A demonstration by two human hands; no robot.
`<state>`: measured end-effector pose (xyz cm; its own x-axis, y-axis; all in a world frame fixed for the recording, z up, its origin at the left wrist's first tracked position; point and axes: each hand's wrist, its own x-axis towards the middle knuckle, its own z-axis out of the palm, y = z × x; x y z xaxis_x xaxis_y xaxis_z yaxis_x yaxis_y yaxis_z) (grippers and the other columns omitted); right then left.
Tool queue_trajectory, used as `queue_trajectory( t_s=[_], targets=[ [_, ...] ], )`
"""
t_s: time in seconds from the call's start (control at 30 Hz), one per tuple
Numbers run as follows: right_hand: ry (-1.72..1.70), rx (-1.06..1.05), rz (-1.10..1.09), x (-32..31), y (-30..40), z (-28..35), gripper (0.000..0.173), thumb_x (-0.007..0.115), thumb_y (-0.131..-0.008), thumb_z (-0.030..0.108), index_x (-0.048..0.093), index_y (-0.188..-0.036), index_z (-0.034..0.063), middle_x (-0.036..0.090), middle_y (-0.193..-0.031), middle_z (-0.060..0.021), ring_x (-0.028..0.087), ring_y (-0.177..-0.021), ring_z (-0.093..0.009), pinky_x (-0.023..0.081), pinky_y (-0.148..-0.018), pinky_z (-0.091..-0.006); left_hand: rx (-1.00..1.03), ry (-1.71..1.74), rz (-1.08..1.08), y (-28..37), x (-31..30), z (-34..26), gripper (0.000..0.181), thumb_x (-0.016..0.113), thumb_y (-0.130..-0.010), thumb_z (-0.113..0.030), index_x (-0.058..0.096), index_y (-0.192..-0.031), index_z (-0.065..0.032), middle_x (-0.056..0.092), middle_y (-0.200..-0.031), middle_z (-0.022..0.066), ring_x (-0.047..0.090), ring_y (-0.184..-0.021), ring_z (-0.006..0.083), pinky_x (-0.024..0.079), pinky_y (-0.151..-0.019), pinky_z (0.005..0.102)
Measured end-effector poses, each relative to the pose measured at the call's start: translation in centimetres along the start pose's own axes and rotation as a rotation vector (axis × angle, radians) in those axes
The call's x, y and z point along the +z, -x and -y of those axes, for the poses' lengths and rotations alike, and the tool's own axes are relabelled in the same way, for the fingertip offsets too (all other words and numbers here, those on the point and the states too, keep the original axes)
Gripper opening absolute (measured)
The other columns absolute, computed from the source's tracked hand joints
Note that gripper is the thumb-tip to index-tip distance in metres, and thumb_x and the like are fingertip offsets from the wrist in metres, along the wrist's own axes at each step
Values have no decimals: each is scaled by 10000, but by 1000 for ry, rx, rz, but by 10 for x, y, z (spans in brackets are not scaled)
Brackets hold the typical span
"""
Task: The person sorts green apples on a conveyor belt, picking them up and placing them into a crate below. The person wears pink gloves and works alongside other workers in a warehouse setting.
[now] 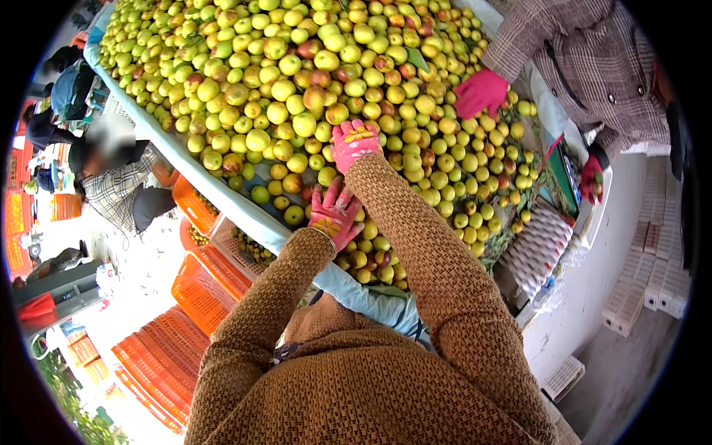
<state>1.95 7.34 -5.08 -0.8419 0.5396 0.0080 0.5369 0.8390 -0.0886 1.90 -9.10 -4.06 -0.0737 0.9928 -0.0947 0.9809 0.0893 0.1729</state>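
A large heap of yellow-green jujubes (303,123), many with reddish-brown patches, fills a table lined with pale blue cloth (167,147). Both my hands wear pink gloves with a yellow flower print. My left hand (336,214) rests on the fruit near the lined edge, its fingers apart and nothing seen in its grasp. Farther in, my right hand (356,146) lies on the heap with its fingers bent over the fruit. Whether a jujube is under its palm is hidden.
Across the heap, a co-worker's magenta-gloved hand (481,93) touches fruit; their other hand (592,181) seems to hold one. Orange crates (208,281) stand at the left, near a seated person (119,183). A stack of moulded fruit trays (537,245) sits at the right.
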Motion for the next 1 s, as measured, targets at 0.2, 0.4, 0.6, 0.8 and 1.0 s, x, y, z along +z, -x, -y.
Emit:
queue_trajectory(
  t_s=[0.2,0.4,0.6,0.8,1.0],
  targets=[
    [75,-17,440,-30,-20,0,403,596,-760,468,638,-1021,163,623,-1068,-28,560,-1057,-197,403,-904,-427,-16,16,-25,2,-11,-5,700,630,-667,-453,489,-1279,-145,383,-1329,80,309,-1289,314,286,-950,546],
    [-23,-179,441,-45,37,0,313,582,-785,348,590,-1020,141,567,-1054,-103,585,-970,-289,460,-823,-445,29,-85,169,11,-20,-10,749,643,-681,-462,426,-1346,-195,332,-1433,72,304,-1306,282,313,-954,501],
    [-1108,213,702,-49,42,-22,209,660,-800,166,600,-980,78,577,-807,5,532,-777,-100,473,-721,-287,103,3,-58,21,8,-12,723,678,-653,-417,478,-1297,-157,383,-1384,93,344,-1281,300,336,-982,492],
    [-517,-118,-69,-45,-23,23,210,552,-865,205,601,-1043,105,597,-1036,-71,632,-874,-261,513,-745,-403,102,122,-121,18,6,-10,703,660,-600,-385,497,-1242,-150,410,-1328,72,367,-1260,260,317,-1016,505],
    [-29,-112,390,-67,-57,52,246,445,-907,199,610,-1060,100,602,-1141,-91,627,-988,-265,514,-797,-417,163,-303,-73,16,55,-8,664,604,-649,-395,492,-1247,-128,412,-1343,83,344,-1285,291,252,-1078,540]
  ],
)
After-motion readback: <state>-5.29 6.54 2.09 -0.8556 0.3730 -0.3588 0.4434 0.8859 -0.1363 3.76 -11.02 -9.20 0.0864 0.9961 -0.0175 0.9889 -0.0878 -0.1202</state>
